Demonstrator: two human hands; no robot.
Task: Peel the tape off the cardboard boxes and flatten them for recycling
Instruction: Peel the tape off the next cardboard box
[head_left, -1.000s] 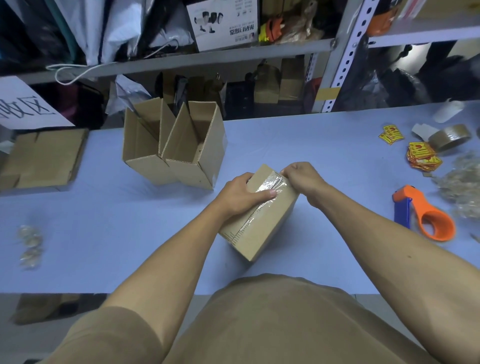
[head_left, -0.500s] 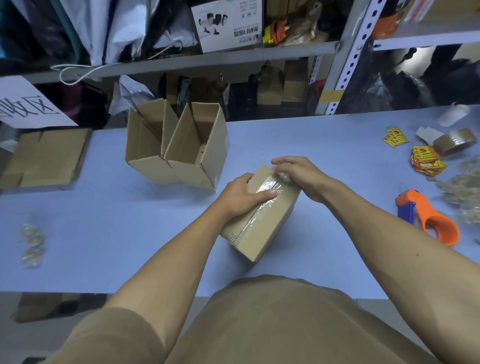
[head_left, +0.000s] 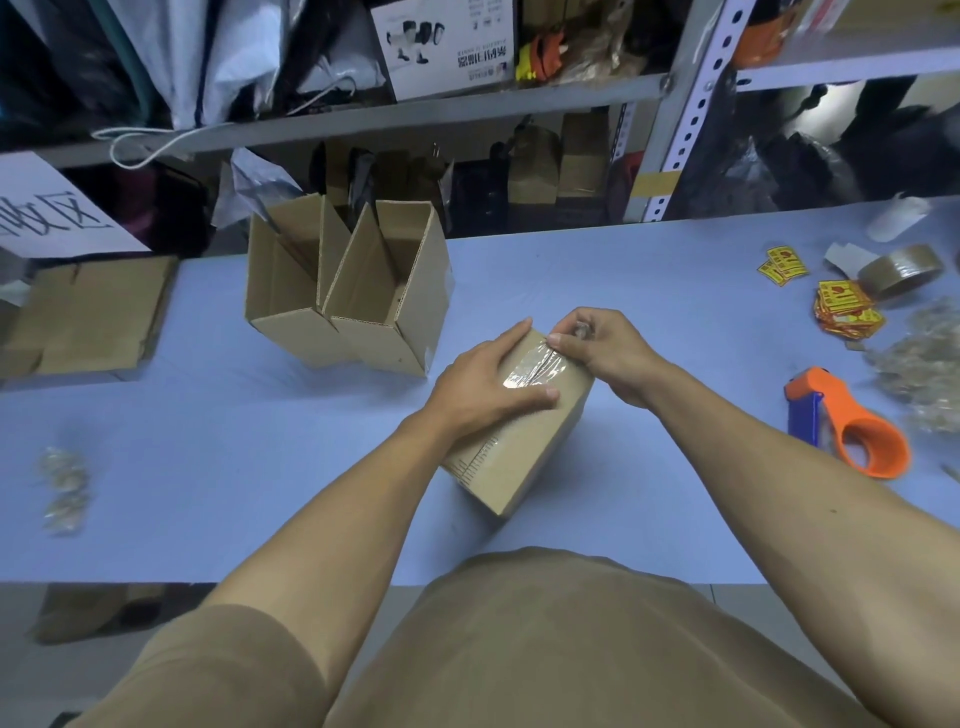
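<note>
I look down on the blue table (head_left: 649, 291), which carries everything here. On its far left lies a flattened cardboard sheet (head_left: 88, 312), and behind the work two opened boxes (head_left: 348, 291) stand leaning together, flaps up, not yet flattened. Nearest me, in the middle of the table, sits the sealed box (head_left: 519, 441) I am working on, one end tilted toward me.

My left hand (head_left: 485, 387) lies across its top, fingers spread flat and thumb along the tape, pressing it down. My right hand (head_left: 605, 353) is at the far top edge, thumb and fingers pinched on a bunched end of the clear tape (head_left: 530, 369), which is lifted only at that end; most of the strip is stuck along the seam.

An orange tape dispenser (head_left: 852, 421) lies to the right, with a brown tape roll (head_left: 901, 270), yellow stickers (head_left: 844, 312) and a heap of crumpled tape (head_left: 924, 369) beyond it.

As I judge it, the risk is tearing: a steep or jerky pull could snap the thin film or strip the cardboard's surface. If my left hand eases, the light box may lift with the tape.
</note>
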